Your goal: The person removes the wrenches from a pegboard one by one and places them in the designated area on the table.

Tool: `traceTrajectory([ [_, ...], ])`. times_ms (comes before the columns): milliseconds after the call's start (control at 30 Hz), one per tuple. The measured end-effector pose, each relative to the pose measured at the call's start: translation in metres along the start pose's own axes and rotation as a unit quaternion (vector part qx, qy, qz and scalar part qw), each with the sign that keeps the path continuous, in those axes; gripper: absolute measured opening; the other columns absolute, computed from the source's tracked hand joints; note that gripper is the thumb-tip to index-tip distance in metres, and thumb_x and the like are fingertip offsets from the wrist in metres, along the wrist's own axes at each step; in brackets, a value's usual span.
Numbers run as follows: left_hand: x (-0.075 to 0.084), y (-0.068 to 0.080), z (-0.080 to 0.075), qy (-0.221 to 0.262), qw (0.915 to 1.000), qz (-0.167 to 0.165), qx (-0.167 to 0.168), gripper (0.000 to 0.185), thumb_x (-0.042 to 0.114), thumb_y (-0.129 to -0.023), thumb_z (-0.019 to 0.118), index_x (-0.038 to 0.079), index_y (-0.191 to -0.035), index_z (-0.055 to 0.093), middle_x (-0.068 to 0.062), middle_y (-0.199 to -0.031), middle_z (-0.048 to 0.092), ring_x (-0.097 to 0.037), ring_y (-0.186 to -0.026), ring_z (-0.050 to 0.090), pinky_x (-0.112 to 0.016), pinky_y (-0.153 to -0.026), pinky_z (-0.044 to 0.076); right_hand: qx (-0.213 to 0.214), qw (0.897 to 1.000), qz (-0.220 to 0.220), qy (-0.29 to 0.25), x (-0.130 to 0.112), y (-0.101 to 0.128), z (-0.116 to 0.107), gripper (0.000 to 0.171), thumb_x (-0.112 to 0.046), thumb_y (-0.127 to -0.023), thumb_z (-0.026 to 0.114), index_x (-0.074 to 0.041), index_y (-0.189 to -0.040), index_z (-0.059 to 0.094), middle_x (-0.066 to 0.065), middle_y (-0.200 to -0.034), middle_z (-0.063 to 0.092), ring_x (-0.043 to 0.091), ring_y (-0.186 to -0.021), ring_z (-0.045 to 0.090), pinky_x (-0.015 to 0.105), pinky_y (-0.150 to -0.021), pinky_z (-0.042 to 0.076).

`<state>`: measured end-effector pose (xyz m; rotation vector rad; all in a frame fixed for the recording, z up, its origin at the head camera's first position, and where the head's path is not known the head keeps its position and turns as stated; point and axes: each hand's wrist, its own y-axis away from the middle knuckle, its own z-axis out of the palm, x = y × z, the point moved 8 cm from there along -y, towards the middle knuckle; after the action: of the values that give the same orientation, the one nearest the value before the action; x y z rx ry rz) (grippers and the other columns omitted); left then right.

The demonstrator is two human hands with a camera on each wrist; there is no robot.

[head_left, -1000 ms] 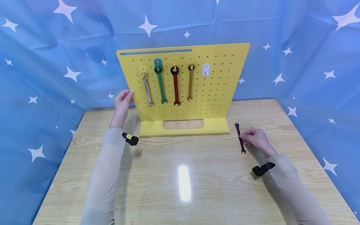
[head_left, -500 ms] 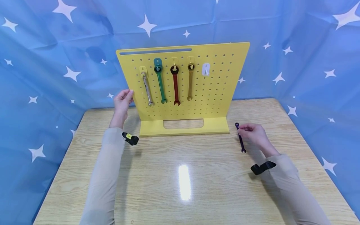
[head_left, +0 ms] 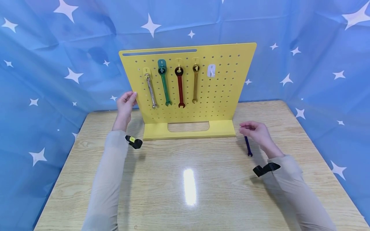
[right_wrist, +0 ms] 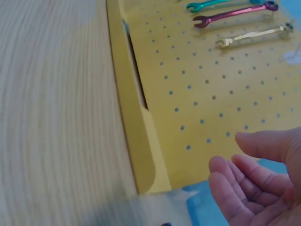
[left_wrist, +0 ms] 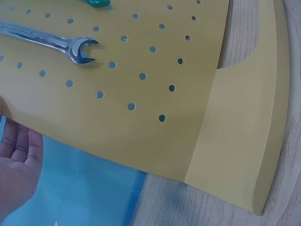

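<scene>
A yellow pegboard [head_left: 219,96] stands upright at the back of the wooden table [head_left: 188,192]. Silver [head_left: 151,89], green [head_left: 164,83], red [head_left: 180,88] and gold [head_left: 195,85] wrenches hang on it, beside an empty white hook [head_left: 211,71]. My left hand [head_left: 128,98] holds the board's left edge, its palm [left_wrist: 19,160] behind the panel. A purple wrench [head_left: 248,146] lies on the table right of the base. My right hand [head_left: 251,129] hovers over its far end with fingers loosely curled [right_wrist: 254,179] and nothing in them.
Blue star-printed cloth [head_left: 318,64] closes in the table on the back and both sides. The pegboard's base [head_left: 189,130] has a cut-out slot in the middle. Black straps sit on both wrists.
My right hand has let go of the purple wrench and lifted up and to the left. The wrench stays flat on the table. My left hand has not moved.
</scene>
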<state>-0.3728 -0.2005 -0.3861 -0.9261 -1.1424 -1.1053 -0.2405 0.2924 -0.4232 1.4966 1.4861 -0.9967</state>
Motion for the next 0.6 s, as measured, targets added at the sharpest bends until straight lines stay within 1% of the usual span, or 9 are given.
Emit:
traceTrajectory([
  [167,0.000,0.000,0.001,0.001,1.0000,0.001,-0.001,0.008,0.015,-0.088,0.066,0.015,-0.080,0.064,0.004,-0.077,0.063,-0.008,-0.071,0.058,-0.021,-0.071,0.050,-0.006,1.000,-0.005,0.015,-0.011,-0.006,0.009,0.034,-0.010,-0.089,0.064,0.011,-0.115,0.056,-0.006,-0.087,0.064,-0.001,-0.073,0.058,0.016,-0.067,0.052],
  [267,0.000,-0.001,0.000,-0.002,1.0000,0.004,-0.001,0.009,0.014,-0.088,0.066,0.015,-0.080,0.064,0.004,-0.077,0.063,-0.008,-0.071,0.059,-0.018,-0.068,0.051,-0.011,1.000,-0.009,0.010,-0.016,-0.010,0.014,0.034,-0.010,-0.089,0.064,0.011,-0.115,0.057,-0.004,-0.087,0.064,-0.001,-0.074,0.058,0.015,-0.067,0.051],
  [467,-0.001,-0.002,-0.001,0.003,1.0000,0.002,0.002,0.010,0.013,-0.088,0.066,0.016,-0.079,0.065,0.003,-0.077,0.064,-0.008,-0.070,0.060,-0.018,-0.066,0.051,-0.020,1.000,-0.013,-0.014,-0.027,-0.018,0.024,0.031,-0.007,-0.090,0.062,0.011,-0.115,0.055,-0.008,-0.084,0.063,0.001,-0.075,0.058,0.015,-0.068,0.052],
  [600,-0.001,-0.002,-0.001,-0.001,1.0000,0.002,0.001,0.009,0.014,-0.088,0.066,0.015,-0.079,0.065,0.004,-0.077,0.063,-0.008,-0.071,0.059,-0.018,-0.067,0.051,-0.023,0.999,-0.021,-0.014,-0.036,-0.022,0.031,0.030,-0.009,-0.090,0.064,0.009,-0.112,0.057,-0.004,-0.086,0.064,0.003,-0.075,0.058,0.015,-0.069,0.052],
])
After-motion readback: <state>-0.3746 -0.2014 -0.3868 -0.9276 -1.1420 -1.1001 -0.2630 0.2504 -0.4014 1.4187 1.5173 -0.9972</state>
